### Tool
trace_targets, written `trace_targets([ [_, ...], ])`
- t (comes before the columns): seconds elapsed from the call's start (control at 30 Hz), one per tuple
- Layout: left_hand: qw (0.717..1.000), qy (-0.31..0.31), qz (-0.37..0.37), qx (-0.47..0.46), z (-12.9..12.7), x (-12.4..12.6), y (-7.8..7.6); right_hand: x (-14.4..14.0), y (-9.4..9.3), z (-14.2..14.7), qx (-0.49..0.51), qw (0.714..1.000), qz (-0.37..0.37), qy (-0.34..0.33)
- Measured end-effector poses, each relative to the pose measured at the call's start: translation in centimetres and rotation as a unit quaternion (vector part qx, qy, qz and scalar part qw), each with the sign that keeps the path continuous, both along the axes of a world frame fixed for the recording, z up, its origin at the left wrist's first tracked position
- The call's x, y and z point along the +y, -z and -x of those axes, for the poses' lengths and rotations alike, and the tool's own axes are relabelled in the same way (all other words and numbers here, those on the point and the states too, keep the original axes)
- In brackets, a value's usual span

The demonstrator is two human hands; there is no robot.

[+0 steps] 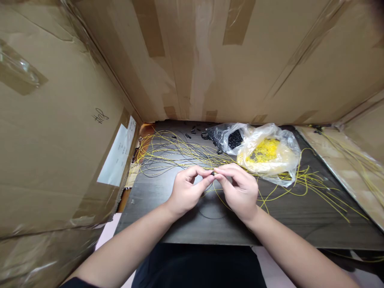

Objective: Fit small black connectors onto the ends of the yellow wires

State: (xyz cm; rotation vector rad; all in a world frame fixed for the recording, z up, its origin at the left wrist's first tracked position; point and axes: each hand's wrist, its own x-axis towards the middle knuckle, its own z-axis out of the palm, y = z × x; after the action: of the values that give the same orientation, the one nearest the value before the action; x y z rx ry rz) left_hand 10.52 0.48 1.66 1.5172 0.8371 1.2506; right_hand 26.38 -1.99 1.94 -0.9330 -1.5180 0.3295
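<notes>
In front of my chest, my left hand (186,189) and my right hand (241,191) meet fingertip to fingertip above the dark table. A small black plastic piece (213,173) sits in the pinch of my left thumb and index finger. My right fingertips press together right beside it, on what looks like the end of a thin yellow wire; the fingers hide most of it. Thin loops of wire hang below both hands. Behind them, a loose bundle of long yellow and black wires (168,150) stretches across the table.
A clear bag of black pieces (235,139) and a clear bag of small yellow pieces (264,151) lie behind my right hand. Loose black pieces (188,136) are scattered at the back. Cardboard walls (192,72) enclose the table (288,224). More yellow wires (354,156) lie at the right.
</notes>
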Motion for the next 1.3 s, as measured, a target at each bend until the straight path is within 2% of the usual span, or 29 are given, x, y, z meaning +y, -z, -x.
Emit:
trace_targets([
  [0.1, 1.000, -0.016, -0.007, 0.005, 0.0, 0.2, -0.1, 0.0, -0.2, 0.0, -0.002, 1.000, 0.020, -0.010],
  [0.2, 0.999, -0.002, 0.029, -0.016, 0.1, 0.6, -0.7, 0.1, -0.2, -0.2, -0.017, 0.999, 0.034, -0.030],
  [0.3, 0.998, 0.009, 0.065, -0.019, 0.4, 1.0, -1.0, 0.8, -0.1, -1.1, -0.010, 0.998, 0.064, -0.015],
  [0.4, 0.997, 0.004, 0.076, -0.011, 0.8, 1.4, -0.8, 2.5, -0.4, -3.5, -0.009, 0.991, 0.130, 0.015],
  [0.5, 0.995, -0.008, 0.095, -0.013, 1.0, 1.7, -0.7, 4.2, -1.3, -6.9, -0.060, 0.976, 0.201, 0.055],
  [0.6, 0.992, -0.019, 0.121, -0.023, 1.0, 1.9, -0.7, 4.6, -2.3, -8.6, -0.122, 0.963, 0.221, 0.095],
  [0.67, 0.990, -0.013, 0.132, -0.037, 1.0, 2.0, -0.6, 3.8, -2.6, -7.9, -0.147, 0.957, 0.244, 0.050],
  [0.73, 0.990, -0.003, 0.134, -0.053, 1.0, 2.0, -0.5, 2.6, -2.6, -5.9, -0.136, 0.945, 0.294, -0.053],
  [0.83, 0.992, -0.004, 0.108, -0.069, 0.9, 2.2, 0.0, 1.4, -2.3, -2.3, -0.028, 0.916, 0.361, -0.174],
  [0.93, 0.993, -0.001, 0.083, -0.089, 1.0, 2.5, 0.6, 1.5, -2.0, 0.1, 0.079, 0.897, 0.371, -0.228],
  [1.03, 0.995, -0.009, 0.053, -0.086, 1.2, 2.9, 0.9, 2.1, -1.6, 1.1, 0.140, 0.886, 0.376, -0.231],
  [1.1, 0.998, -0.020, 0.023, -0.050, 1.5, 3.2, 0.8, 2.6, -1.6, 1.1, 0.167, 0.878, 0.392, -0.216],
  [1.17, 0.999, -0.038, -0.015, 0.020, 1.9, 3.5, 0.6, 3.1, -2.5, 0.0, 0.195, 0.873, 0.404, -0.191],
  [1.23, 0.985, -0.055, -0.083, 0.144, 2.3, 3.7, 0.5, 3.7, -5.0, -2.5, 0.215, 0.883, 0.388, -0.154],
  [1.3, 0.938, -0.051, -0.157, 0.306, 2.6, 3.8, 0.8, 4.1, -8.7, -6.2, 0.214, 0.916, 0.326, -0.099],
])
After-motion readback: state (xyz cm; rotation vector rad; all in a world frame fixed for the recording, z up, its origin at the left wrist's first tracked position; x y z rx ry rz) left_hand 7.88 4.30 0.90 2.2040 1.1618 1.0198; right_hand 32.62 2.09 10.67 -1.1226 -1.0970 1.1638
